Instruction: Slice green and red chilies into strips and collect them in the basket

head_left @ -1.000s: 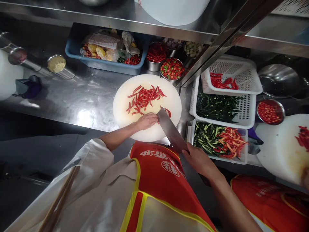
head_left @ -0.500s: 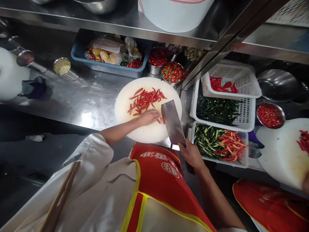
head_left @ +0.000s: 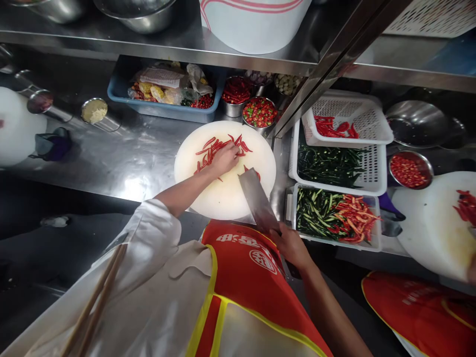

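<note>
A round white cutting board (head_left: 226, 196) lies on the steel counter with a pile of whole red chilies (head_left: 217, 148) on its far half. My left hand (head_left: 224, 157) rests on the pile with its fingers curled over several chilies. My right hand (head_left: 292, 245) grips the handle of a wide cleaver (head_left: 257, 201), whose blade slants over the board's right edge, near a couple of chili pieces (head_left: 253, 172).
Right of the board stand white baskets with red chilies (head_left: 334, 128), green chilies (head_left: 330, 166) and mixed ones (head_left: 336, 215). Behind are a blue tray (head_left: 167, 106) and steel bowls of chopped chili (head_left: 259, 111). Another person's red apron (head_left: 420, 310) and board (head_left: 433, 225) are at the right.
My left hand has moved away from the board's middle up onto the chili pile. The cleaver has drawn back toward me and to the right. The camera has tilted slightly.
</note>
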